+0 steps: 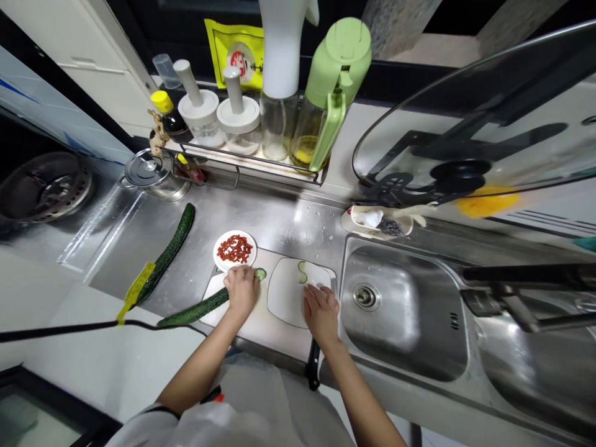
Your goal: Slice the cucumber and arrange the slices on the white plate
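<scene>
My left hand (242,290) is closed around a dark green cucumber (200,309) lying on the pale cutting board (256,316). Its cut end shows beyond my fingers. On the right part of the board sits a white plate (285,292) with a couple of thin cucumber slices (302,270) near its far side. My right hand (322,312) is over the plate's right side, fingers stretched and a little apart, their tips close to the slices. A black knife handle (313,366) juts over the counter's front edge below that hand; I cannot make out the blade.
A white dish (215,253) of chopped red pieces stands behind my left hand. Left lies another cucumber (174,248) with a yellow tag (137,287). A steel sink (405,310) is at right, a lidded pot (158,180) at back left, a rack (209,155) of jars behind.
</scene>
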`<state>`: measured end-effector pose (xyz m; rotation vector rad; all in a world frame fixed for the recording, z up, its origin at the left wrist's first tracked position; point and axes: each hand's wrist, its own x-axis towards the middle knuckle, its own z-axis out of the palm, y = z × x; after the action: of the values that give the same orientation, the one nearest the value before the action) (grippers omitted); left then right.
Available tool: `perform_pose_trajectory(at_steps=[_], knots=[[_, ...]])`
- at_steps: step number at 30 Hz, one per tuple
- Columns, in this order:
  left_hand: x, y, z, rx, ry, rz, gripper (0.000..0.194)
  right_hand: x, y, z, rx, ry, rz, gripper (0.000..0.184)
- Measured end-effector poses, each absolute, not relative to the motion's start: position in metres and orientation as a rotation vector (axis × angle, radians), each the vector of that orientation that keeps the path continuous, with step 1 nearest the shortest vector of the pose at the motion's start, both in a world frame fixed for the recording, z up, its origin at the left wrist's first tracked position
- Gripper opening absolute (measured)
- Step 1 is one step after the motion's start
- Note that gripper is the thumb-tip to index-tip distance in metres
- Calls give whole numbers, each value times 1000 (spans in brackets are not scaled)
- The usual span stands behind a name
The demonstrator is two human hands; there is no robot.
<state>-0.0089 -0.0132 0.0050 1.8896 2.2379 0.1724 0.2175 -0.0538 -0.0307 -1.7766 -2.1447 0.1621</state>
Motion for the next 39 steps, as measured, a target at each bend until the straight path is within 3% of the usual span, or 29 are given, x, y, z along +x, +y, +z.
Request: perform_pose_trajectory(at_steps=[12, 39], knots=[[-9, -14, -4, 1872, 2231, 62, 22, 206, -68, -27, -1761, -2153, 188, 27], [-6, -9, -6, 1828, 2243, 242, 22, 196, -66, -14, -1751, -2131, 347, 25]])
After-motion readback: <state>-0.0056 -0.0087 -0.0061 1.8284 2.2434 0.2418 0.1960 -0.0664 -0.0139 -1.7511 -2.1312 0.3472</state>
